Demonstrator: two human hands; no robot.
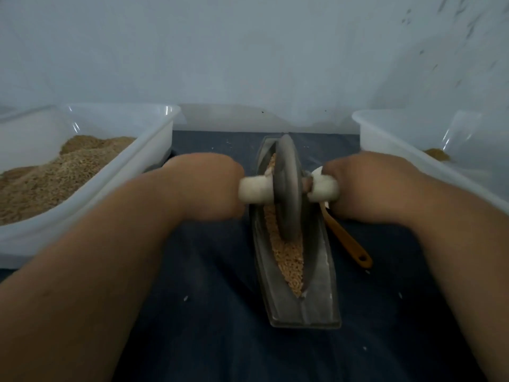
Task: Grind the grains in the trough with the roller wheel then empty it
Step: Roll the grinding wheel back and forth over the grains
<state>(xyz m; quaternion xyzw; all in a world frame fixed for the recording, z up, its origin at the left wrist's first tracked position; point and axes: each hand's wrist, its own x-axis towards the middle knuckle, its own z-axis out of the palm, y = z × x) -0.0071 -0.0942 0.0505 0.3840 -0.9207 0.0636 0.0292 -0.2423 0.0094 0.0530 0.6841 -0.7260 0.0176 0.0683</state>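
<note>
A long grey boat-shaped trough (316, 274) lies on the dark cloth, running away from me. Tan grains (289, 257) fill its groove. A grey roller wheel (287, 188) stands upright in the groove near the middle, with a white axle handle (254, 193) sticking out on each side. My left hand (206, 186) is closed around the left handle. My right hand (366, 186) is closed around the right handle.
A clear plastic tub (154, 142) at the left holds a heap of grain. Another clear tub (385, 139) at the right holds a small amount. A spoon with an orange handle (347, 244) lies right of the trough. A pale wall stands close behind.
</note>
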